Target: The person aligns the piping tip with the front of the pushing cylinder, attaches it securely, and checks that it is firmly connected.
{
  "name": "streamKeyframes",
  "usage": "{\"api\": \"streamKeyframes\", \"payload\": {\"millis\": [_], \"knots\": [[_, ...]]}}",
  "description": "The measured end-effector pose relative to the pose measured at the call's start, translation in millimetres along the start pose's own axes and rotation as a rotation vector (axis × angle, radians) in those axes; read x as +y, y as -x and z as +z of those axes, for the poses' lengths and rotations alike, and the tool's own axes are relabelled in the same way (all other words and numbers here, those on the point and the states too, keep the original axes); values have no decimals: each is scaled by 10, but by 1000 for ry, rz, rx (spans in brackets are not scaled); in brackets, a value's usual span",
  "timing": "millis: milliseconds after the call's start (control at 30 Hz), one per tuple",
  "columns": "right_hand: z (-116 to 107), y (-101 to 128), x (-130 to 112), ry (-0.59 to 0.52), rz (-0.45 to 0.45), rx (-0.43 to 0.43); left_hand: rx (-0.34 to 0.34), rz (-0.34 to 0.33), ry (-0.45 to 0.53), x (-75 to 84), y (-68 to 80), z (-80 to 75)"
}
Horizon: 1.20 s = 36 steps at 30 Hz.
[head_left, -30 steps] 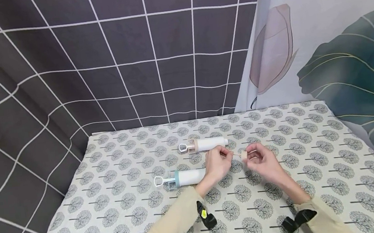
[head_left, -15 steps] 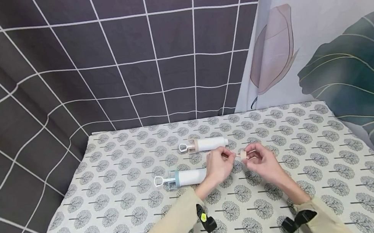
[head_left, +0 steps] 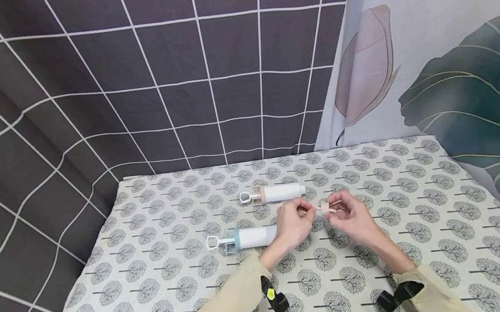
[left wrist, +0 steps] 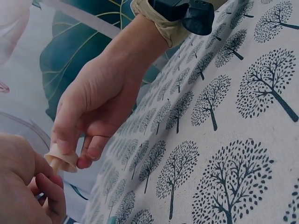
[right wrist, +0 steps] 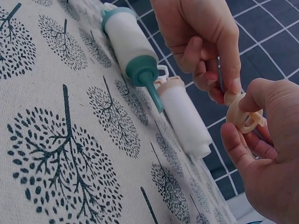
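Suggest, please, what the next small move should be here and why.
The left hand should probably ease the thin cream stem a little further into the cream cap: the stem lines up with the cap, the right hand holds the cap, and some stem shows between the left hand and the cap.

The right fingers [right wrist: 237, 148] pinch a cream piece [right wrist: 234, 113].

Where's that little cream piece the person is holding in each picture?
Head view: the cream piece is right of centre, below the middle, between the left hand and the right hand.
Left wrist view: the cream piece is near the left edge, below the middle.
Right wrist view: the cream piece is towards the right, about mid-height.
Shared landmark: the tree-print cloth.
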State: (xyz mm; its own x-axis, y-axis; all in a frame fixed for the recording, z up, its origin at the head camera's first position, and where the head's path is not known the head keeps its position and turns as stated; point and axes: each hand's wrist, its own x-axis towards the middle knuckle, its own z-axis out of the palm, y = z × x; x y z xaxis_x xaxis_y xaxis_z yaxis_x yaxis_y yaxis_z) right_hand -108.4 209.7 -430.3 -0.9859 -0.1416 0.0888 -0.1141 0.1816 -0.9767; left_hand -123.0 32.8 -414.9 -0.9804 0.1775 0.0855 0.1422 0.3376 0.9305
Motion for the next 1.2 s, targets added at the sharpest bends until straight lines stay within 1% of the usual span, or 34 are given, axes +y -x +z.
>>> {"api": "streamKeyframes", "payload": {"millis": [200, 400, 767, 967, 1200], "knots": [[9, -3, 7, -7, -19, 0, -10, -18, 10, 33, 23, 4], [10, -1, 8, -21, -37, -12, -18, -8, 14, 34, 30, 13], [7, 1, 29, -12, -50, -28, -35, 6, 19, 40, 33, 25], [7, -2, 16, -15, -36, -28, -46, 0, 35, 56, 43, 28], [4, -2, 6, 1, -22, -28, -44, 7, 27, 65, 47, 28]]}}
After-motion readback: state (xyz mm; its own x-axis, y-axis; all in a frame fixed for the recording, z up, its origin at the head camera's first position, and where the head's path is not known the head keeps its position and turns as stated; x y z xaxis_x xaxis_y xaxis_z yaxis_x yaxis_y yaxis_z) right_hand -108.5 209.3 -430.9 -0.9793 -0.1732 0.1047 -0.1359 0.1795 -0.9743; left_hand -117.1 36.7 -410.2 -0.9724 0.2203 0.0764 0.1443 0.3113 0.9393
